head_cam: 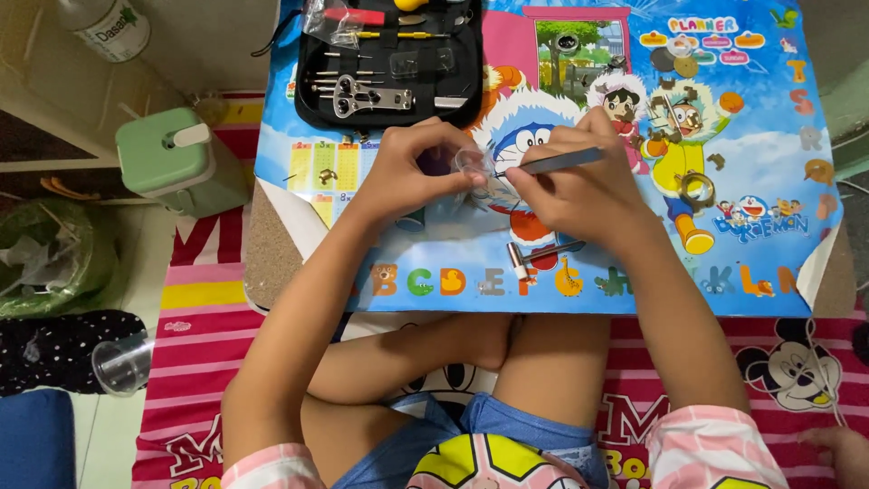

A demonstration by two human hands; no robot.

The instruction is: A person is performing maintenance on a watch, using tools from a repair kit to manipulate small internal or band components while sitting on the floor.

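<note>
My left hand [418, 167] pinches a small clear plastic piece [472, 166] just above a colourful cartoon table mat [634, 272]. My right hand [579, 186] grips grey metal tweezers [559, 161], their tip pointing left and touching the clear piece. Both hands meet over the middle of the mat. A small hammer [534, 256] with a white head lies on the mat just below my hands.
An open black tool case [389, 68] with metal tools lies at the mat's top left. Small round parts and a brass ring [697, 188] sit at the right. A green box [176, 158], a bottle [107, 27] and a clear cup [119, 365] stand on the floor at left.
</note>
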